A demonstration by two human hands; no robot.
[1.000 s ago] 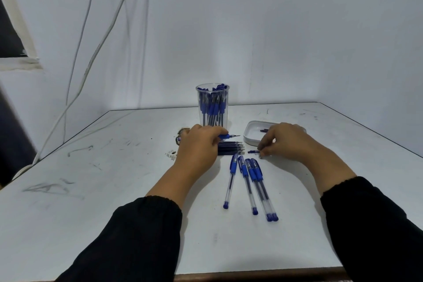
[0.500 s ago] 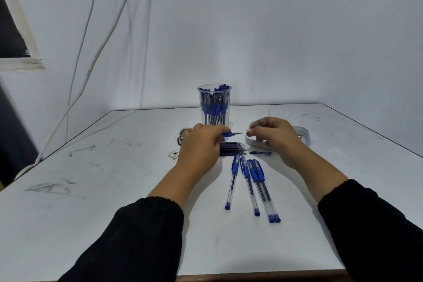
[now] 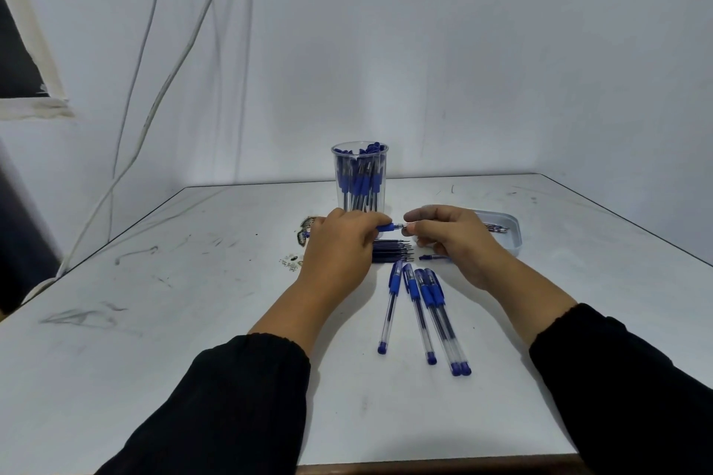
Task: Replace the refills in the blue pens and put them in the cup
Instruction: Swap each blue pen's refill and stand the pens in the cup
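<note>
Now L hand (image 3: pixel 341 239) grips the pen (image 3: pixel 387 227), R hand (image 3: pixel 443 233) pinches its tip end. Keep barrel level & steady; twist w/ R fingertips only, don't bend refill.

left hand (image 3: pixel 341 243) curled, right hand (image 3: pixel 447 233) pinching, fingertips nearly meeting
</note>
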